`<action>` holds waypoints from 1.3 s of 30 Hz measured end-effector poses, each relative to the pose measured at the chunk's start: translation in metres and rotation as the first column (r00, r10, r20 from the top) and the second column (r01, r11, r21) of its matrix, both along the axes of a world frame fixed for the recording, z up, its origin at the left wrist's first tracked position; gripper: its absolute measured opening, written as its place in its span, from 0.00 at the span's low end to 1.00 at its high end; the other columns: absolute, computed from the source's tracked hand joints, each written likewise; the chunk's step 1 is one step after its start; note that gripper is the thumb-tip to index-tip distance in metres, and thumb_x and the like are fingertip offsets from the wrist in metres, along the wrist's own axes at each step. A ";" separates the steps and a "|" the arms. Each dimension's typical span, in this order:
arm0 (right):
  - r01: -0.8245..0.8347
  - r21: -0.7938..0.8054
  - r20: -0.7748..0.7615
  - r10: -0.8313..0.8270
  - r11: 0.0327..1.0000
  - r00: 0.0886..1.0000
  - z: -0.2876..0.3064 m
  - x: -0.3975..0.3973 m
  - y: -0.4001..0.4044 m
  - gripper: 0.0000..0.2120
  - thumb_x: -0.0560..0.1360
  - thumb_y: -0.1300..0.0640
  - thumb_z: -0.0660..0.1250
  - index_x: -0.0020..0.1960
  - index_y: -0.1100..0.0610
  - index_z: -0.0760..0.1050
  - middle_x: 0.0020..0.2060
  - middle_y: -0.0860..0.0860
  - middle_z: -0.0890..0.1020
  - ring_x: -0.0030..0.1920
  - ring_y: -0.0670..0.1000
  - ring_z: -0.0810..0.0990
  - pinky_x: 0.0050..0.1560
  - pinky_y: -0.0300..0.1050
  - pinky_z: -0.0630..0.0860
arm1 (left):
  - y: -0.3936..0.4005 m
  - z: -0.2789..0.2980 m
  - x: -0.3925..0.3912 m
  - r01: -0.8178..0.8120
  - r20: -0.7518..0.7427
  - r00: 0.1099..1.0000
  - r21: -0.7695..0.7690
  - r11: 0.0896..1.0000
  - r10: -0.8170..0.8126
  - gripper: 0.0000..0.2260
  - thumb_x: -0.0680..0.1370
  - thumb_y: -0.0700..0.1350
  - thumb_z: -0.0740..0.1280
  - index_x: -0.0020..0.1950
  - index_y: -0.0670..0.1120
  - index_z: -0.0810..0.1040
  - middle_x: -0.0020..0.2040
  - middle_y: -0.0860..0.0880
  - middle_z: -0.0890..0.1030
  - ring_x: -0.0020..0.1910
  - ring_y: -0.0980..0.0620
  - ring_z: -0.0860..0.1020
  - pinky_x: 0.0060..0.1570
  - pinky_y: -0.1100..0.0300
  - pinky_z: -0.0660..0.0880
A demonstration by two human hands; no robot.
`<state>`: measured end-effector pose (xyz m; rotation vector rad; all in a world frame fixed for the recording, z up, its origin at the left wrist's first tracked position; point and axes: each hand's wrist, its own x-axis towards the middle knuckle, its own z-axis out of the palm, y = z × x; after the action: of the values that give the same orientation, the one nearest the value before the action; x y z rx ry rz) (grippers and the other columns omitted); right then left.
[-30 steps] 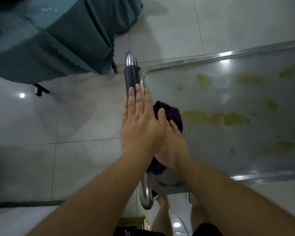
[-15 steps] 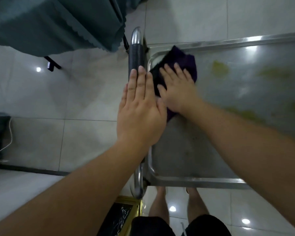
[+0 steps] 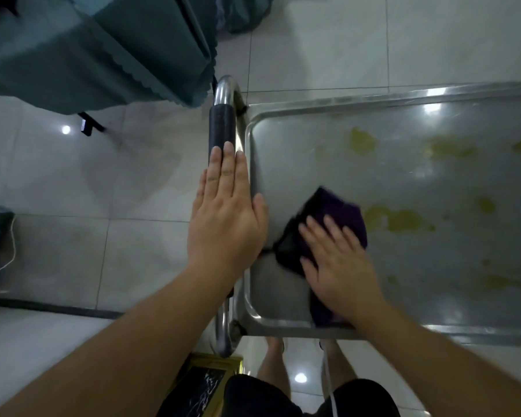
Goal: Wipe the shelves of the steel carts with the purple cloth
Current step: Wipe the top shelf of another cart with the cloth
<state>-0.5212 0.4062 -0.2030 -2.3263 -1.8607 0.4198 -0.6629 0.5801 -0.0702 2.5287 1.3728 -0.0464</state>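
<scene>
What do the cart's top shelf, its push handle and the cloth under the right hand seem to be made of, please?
The shelf looks like brushed stainless steel: grey, with soft glare spots and a rolled rim. The handle seems to be polished steel tube, mirror-bright at its bends, with a matte black sleeve, perhaps rubber or foam. The purple cloth looks like soft, non-shiny fabric, possibly microfibre; motion blur hides its weave.

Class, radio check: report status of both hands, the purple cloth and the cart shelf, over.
Left hand flat on cart handle. Right hand presses purple cloth on top shelf. Yellow-green stains lie just beyond the cloth. Nothing blocking.
</scene>
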 end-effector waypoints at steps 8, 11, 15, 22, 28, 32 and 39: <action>0.070 -0.200 -0.034 -0.078 0.977 0.996 0.012 0.133 0.202 0.32 0.84 0.39 0.47 0.86 0.48 0.48 0.85 0.46 0.50 0.84 0.53 0.46 0.82 0.55 0.42 | 0.001 -0.004 0.003 -0.030 0.008 1.000 0.039 0.999 0.030 0.31 0.87 0.54 0.49 0.87 0.44 0.46 0.87 0.47 0.43 0.85 0.53 0.38 0.82 0.55 0.37; 0.080 -0.234 -0.024 -0.088 0.969 0.996 0.014 0.134 0.203 0.33 0.84 0.39 0.44 0.86 0.49 0.44 0.85 0.47 0.45 0.84 0.54 0.42 0.82 0.56 0.41 | 0.002 -0.006 0.003 -0.039 0.008 0.999 0.048 0.998 0.039 0.31 0.87 0.54 0.49 0.87 0.45 0.46 0.87 0.47 0.43 0.85 0.53 0.39 0.82 0.54 0.38; 0.093 -0.179 -0.021 -0.098 0.979 0.995 0.019 0.095 0.131 0.33 0.85 0.39 0.47 0.86 0.51 0.48 0.85 0.48 0.50 0.84 0.54 0.46 0.82 0.56 0.44 | 0.002 -0.008 0.005 -0.033 -0.012 0.999 0.063 0.997 0.034 0.31 0.87 0.55 0.49 0.87 0.45 0.46 0.87 0.47 0.43 0.85 0.53 0.39 0.82 0.54 0.38; -0.016 -0.148 0.009 0.017 0.989 1.000 0.018 0.022 -0.100 0.33 0.85 0.40 0.54 0.85 0.53 0.55 0.84 0.50 0.56 0.84 0.55 0.52 0.79 0.62 0.58 | 0.002 -0.007 0.003 -0.007 -0.066 0.998 0.070 0.998 0.012 0.32 0.86 0.54 0.51 0.87 0.47 0.44 0.87 0.49 0.41 0.84 0.54 0.36 0.80 0.54 0.36; -0.073 -0.150 0.011 0.076 0.986 0.997 0.011 0.047 -0.099 0.31 0.84 0.41 0.55 0.84 0.51 0.58 0.83 0.48 0.59 0.83 0.53 0.54 0.79 0.61 0.60 | 0.000 -0.008 -0.001 0.024 -0.101 0.995 0.081 0.996 -0.016 0.34 0.85 0.54 0.54 0.87 0.44 0.45 0.87 0.46 0.41 0.85 0.51 0.36 0.81 0.51 0.39; 0.025 -0.059 0.038 -0.022 0.998 0.999 0.013 0.095 -0.004 0.30 0.84 0.43 0.58 0.82 0.53 0.64 0.81 0.50 0.64 0.82 0.55 0.61 0.80 0.58 0.57 | 0.001 -0.011 -0.004 0.032 -0.087 0.996 0.084 0.996 -0.024 0.34 0.85 0.55 0.53 0.87 0.44 0.45 0.87 0.47 0.40 0.84 0.53 0.35 0.80 0.50 0.39; 0.184 -0.261 -0.030 -0.199 0.948 0.980 0.019 0.186 0.160 0.32 0.85 0.39 0.44 0.86 0.49 0.44 0.85 0.47 0.44 0.84 0.53 0.42 0.82 0.55 0.41 | 0.003 -0.012 0.001 0.027 -0.111 0.994 0.119 0.993 -0.014 0.34 0.87 0.62 0.47 0.87 0.44 0.46 0.87 0.46 0.41 0.85 0.52 0.36 0.83 0.49 0.41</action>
<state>-0.3347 0.5664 -0.1837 -2.5992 -1.6185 0.7316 -0.6620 0.5834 -0.0821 2.6761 1.4304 -0.1119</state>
